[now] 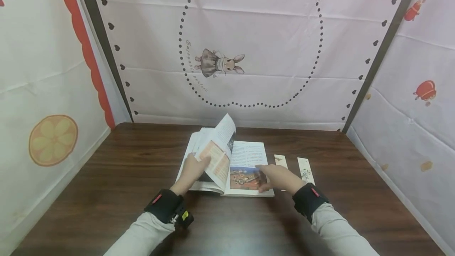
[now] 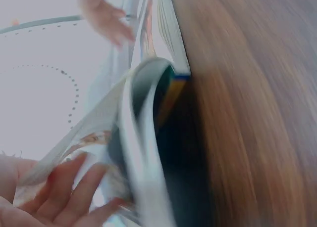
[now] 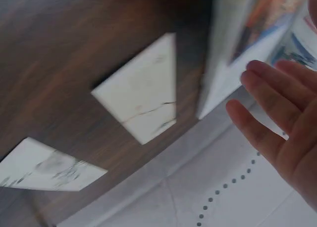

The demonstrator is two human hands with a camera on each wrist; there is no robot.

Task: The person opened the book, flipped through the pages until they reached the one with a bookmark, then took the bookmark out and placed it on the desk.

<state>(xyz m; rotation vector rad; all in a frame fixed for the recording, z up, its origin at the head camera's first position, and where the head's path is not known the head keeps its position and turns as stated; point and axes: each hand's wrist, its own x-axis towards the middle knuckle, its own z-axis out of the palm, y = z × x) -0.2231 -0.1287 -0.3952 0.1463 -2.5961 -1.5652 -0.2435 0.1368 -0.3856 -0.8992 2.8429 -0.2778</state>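
An open book (image 1: 249, 153) with printed text and colour pictures lies on the table. Its turning leaf (image 1: 222, 145) stands raised and curved near the spine. My left hand (image 1: 192, 171) pinches this leaf at its edge; in the left wrist view the paper passes between the thumb and the fingers (image 2: 74, 192). Over the right-hand page hovers my right hand (image 1: 279, 177), its fingers loosely extended with nothing held. Whether its fingertips touch the page, I cannot tell. The right wrist view shows those fingers (image 3: 267, 103) spread beside the book's edge.
Right of the book lie two pale strips like bookmarks with plant drawings, a nearer one (image 1: 281, 160) partly behind the right hand and a farther one (image 1: 305, 169). The brown wooden table (image 1: 142, 161) ends at a printed cloth (image 1: 266, 70) at the back and sides.
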